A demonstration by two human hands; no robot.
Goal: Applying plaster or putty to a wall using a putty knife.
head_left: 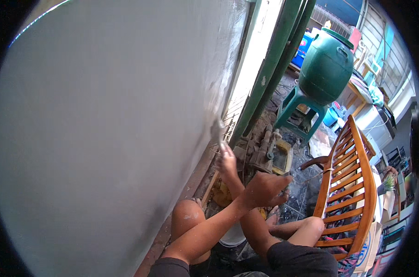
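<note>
We could not make out the blurred grey tool (217,131) in our right hand (226,160); our crossed forearms (210,231) partly hid the white container (233,237).

Forearms (211,230) crossed; right hand (227,161) curled beyond left hand (264,189)

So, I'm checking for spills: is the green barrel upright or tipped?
Upright: the green barrel sits base-down on the green stool; both lean alike in this tilted view.

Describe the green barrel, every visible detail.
The barrel is green, bulges at the middle and looks like plastic. A rim circles its top, apparently lidded, and a handle sits on its upper side. It stands on a green stool, both slanting in this curved view. No hand touches it.
</note>
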